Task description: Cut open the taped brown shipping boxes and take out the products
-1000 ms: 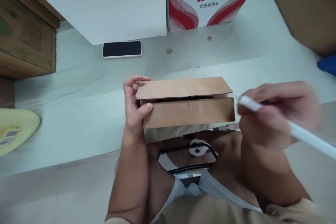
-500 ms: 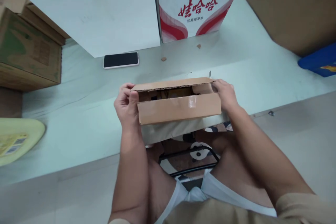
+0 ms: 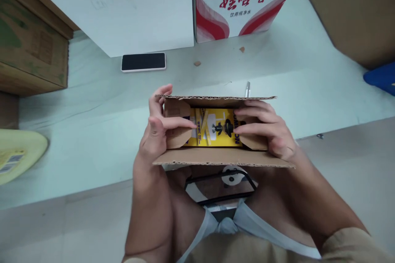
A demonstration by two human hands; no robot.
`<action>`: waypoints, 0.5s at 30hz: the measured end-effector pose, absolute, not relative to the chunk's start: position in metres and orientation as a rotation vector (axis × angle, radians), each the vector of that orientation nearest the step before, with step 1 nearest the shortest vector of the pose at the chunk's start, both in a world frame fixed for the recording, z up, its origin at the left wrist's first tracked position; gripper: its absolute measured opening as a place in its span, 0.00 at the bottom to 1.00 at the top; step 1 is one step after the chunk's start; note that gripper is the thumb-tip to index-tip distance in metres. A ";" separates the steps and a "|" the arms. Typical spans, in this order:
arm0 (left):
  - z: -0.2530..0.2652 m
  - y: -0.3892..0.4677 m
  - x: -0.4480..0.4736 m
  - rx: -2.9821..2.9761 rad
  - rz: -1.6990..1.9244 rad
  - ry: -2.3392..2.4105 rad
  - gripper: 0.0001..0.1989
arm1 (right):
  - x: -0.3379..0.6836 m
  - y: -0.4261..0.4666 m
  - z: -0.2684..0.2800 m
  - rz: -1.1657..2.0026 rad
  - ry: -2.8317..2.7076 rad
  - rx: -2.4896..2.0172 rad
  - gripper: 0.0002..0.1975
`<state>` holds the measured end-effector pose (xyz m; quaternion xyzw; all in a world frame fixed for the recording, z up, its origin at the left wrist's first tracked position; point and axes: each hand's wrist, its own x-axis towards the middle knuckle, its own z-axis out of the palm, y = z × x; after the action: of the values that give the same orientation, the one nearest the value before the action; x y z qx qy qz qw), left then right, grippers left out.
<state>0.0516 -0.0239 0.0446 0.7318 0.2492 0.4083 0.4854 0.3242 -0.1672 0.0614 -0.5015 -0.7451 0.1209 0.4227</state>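
A brown cardboard box [image 3: 222, 157] lies at the front edge of the table, its long flaps spread apart and its opening facing me. Inside sits a yellow package [image 3: 216, 136] with dark print and a picture of a black hat. My left hand [image 3: 156, 131] is at the box's left end, fingers apart, the index finger stretched in over the side flap to the package's left part. From the right end, my right hand [image 3: 271, 127] reaches in with outstretched fingers, their tips at the package's right part. Its thumb is partly hidden near the front flap.
A phone [image 3: 143, 62] lies behind the box, in front of a large white carton [image 3: 138, 12]. Beside that stands a red-and-white water carton [image 3: 247, 12]. Brown cartons [image 3: 33, 49] and a pale yellow bottle [image 3: 21, 154] are at left; a blue object [image 3: 381, 78] is at right.
The box's long flaps have swung apart, and the yellow package inside now shows. Both hands have moved from the box's ends to put their fingers in over the side flaps.
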 end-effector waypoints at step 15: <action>0.054 -0.016 0.050 1.795 1.158 0.296 0.27 | 0.337 -0.201 0.147 0.014 -2.226 -1.539 0.06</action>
<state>0.0496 -0.0164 0.0535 0.7333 0.1209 0.4732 0.4730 0.3373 -0.2014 0.1467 -0.5554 -0.8031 0.0052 0.2159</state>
